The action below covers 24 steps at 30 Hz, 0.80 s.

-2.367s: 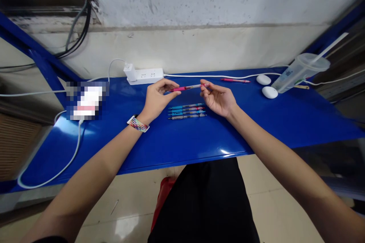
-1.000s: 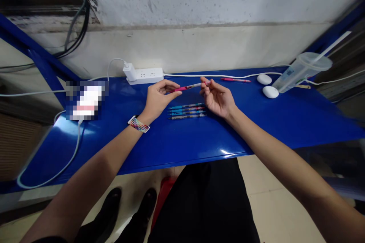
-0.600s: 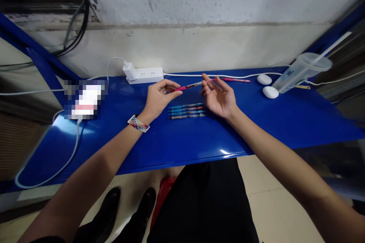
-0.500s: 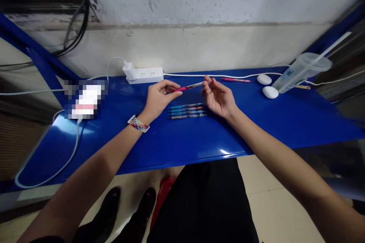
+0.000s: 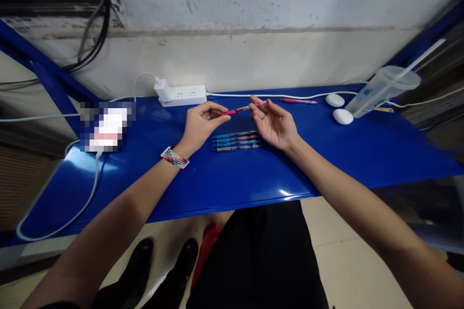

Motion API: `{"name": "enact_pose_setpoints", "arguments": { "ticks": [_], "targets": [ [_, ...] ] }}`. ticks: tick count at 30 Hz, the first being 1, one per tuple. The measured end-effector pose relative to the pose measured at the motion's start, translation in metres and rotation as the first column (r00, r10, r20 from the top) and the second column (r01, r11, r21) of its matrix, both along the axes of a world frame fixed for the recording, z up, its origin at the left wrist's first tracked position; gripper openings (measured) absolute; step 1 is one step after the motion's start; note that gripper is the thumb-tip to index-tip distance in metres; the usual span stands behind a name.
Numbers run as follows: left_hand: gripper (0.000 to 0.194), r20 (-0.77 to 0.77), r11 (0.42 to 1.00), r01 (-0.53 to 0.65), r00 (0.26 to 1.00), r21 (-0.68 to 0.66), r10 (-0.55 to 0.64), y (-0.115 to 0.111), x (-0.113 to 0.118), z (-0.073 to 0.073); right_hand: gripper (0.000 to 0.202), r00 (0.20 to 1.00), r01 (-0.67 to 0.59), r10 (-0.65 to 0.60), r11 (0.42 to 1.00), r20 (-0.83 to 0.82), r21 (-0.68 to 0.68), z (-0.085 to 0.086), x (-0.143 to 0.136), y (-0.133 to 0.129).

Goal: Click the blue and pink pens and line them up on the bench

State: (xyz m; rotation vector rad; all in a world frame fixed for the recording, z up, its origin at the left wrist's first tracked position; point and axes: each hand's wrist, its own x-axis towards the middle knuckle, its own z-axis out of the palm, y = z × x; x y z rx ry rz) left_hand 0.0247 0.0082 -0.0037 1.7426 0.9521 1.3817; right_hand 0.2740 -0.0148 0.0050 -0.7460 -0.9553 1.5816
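Your left hand (image 5: 198,126) pinches a pink-gripped pen (image 5: 237,110) above the blue tabletop (image 5: 206,181); your right hand (image 5: 277,129) curls loosely at its far end, though whether those fingers grip cannot be told. Should your left pinch slacken, the slim barrel could slip, drop and scatter the row of four pens (image 5: 232,144) lying nearer you.

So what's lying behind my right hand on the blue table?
Beyond your right hand, a pink pen lies rightward, near a white cable. Whatever the hand itself covers can't be seen.
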Motion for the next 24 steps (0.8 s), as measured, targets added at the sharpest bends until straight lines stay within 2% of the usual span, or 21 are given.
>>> {"name": "enact_pose_setpoints", "arguments": {
  "ticks": [4,9,13,19,24],
  "targets": [
    [0.024,0.004,1.000,-0.013,1.000,-0.004,0.013,0.000,-0.001,0.001,0.030,1.000,0.019,-0.019,1.000,-0.012,0.016,-0.003,-0.003,0.002],
    [0.023,0.020,1.000,0.021,1.000,-0.018,-0.020,-0.002,0.001,0.001,0.038,0.999,0.017,-0.018,0.998,0.027,0.059,0.003,0.000,-0.003],
    [0.019,0.034,1.000,0.000,0.999,-0.006,0.000,-0.002,0.000,0.001,0.040,0.997,0.021,-0.025,0.998,0.074,0.055,0.006,0.005,-0.002],
    [0.028,-0.018,0.999,-0.025,1.000,-0.024,0.025,0.000,-0.004,0.004,0.037,0.986,0.118,-0.121,0.993,0.116,0.033,-0.001,0.004,0.006],
    [0.028,-0.089,1.000,-0.012,0.996,0.005,0.013,0.001,-0.006,0.004,0.035,0.953,0.198,-0.226,0.969,0.202,0.150,-0.004,-0.001,0.005]
  ]
}}
